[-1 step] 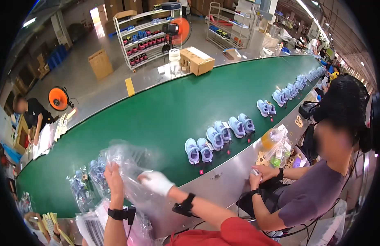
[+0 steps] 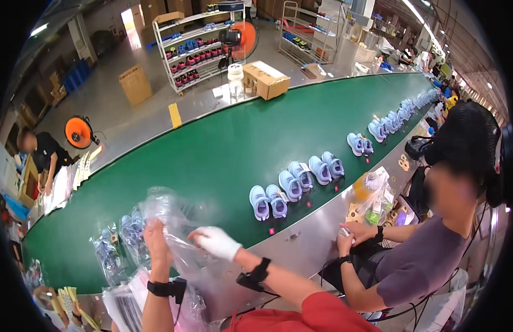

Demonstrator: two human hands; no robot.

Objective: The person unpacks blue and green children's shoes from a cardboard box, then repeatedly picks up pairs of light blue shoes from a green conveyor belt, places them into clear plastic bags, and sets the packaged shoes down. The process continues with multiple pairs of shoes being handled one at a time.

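My left hand [image 2: 157, 240] is raised and grips the edge of a clear plastic bag [image 2: 173, 218] at the near edge of the green conveyor belt [image 2: 212, 149]. My right hand [image 2: 215, 242], in a white glove, grips the same bag from the right. The crumpled bag hangs between both hands, and what is inside it I cannot tell. Just behind it on the belt lie bagged light blue shoes [image 2: 115, 246]. To the right stands an unbagged pair of light blue shoes [image 2: 267, 202].
More pairs of light blue shoes [image 2: 311, 171] run along the belt to the far right. A seated person [image 2: 433, 238] works at the steel ledge [image 2: 306, 235] on my right. Another person [image 2: 43, 155] stands across the belt. A cardboard box [image 2: 266, 79] and shelves [image 2: 195, 52] lie beyond.
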